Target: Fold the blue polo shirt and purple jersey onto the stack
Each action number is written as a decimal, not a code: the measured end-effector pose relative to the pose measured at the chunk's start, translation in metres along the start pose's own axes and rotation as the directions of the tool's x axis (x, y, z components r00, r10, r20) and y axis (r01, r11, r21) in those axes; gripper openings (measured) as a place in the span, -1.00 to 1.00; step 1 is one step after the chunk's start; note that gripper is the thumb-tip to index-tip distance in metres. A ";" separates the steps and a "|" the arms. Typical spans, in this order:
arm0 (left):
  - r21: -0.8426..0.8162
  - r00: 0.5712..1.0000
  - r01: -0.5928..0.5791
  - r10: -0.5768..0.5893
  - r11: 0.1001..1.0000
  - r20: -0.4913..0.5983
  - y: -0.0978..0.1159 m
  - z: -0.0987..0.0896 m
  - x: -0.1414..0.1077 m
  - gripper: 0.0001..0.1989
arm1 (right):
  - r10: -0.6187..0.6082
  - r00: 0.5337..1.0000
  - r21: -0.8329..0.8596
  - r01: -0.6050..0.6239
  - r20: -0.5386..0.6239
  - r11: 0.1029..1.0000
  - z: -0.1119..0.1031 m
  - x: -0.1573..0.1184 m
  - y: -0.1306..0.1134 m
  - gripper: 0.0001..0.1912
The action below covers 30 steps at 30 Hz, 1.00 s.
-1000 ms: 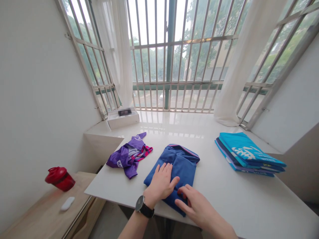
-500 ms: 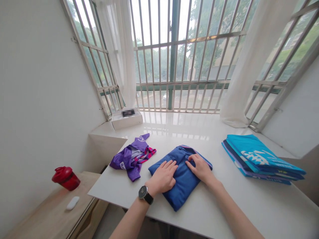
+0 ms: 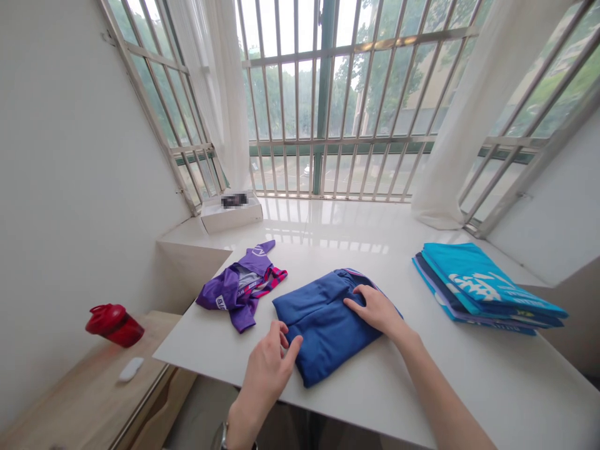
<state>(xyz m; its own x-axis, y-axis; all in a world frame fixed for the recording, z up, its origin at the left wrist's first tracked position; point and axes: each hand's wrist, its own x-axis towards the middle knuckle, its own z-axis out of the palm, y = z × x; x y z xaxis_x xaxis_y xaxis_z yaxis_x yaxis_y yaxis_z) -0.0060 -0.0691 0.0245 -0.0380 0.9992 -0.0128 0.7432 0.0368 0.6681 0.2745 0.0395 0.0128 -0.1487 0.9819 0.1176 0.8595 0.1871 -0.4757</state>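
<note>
A folded dark blue garment lies flat on the white table, with a striped edge at its upper right. My left hand is at its lower left edge, fingers curved and apart, holding nothing. On the garment's upper right part rests my right hand, its thumb and fingers apart. A crumpled purple garment with pink and white parts is to the left. Over on the right sits a stack of folded clothes, bright blue on top.
A red shaker bottle and a white oval object are on a wooden cabinet at the lower left. On the windowsill stands a white box. Barred windows and curtains are behind.
My left hand has come off the middle of the blue garment and moved down and left to its edge. The garment has turned slightly. The camera view has shifted a little.
</note>
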 end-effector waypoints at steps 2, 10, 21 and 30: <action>-0.025 0.999 0.014 -0.013 1.000 0.047 0.003 0.001 -0.001 -0.74 | -0.018 1.000 0.014 0.018 -0.012 1.000 -0.002 -0.001 0.000 -0.70; -0.285 0.991 0.033 0.005 0.958 0.133 0.007 0.005 -0.007 -0.58 | -0.040 0.999 0.180 0.037 0.010 0.983 -0.008 -0.002 0.000 -0.73; -0.571 0.971 0.110 0.033 0.813 0.235 0.007 0.018 -0.011 -0.57 | -0.034 0.998 0.253 0.021 0.045 0.967 -0.005 0.002 0.009 -0.71; -0.589 0.981 0.072 0.048 0.805 0.186 0.007 0.019 -0.029 -0.55 | -0.066 0.981 0.261 0.016 0.182 0.965 -0.012 0.001 0.014 -0.61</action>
<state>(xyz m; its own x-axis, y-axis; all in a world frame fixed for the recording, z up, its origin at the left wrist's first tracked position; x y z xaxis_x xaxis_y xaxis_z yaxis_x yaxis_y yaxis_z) 0.0128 -0.0975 0.0153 0.1227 0.9853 -0.1189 0.2018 0.0925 0.9750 0.2917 0.0425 0.0167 -0.2916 0.9565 -0.0123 0.6998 0.2045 -0.6844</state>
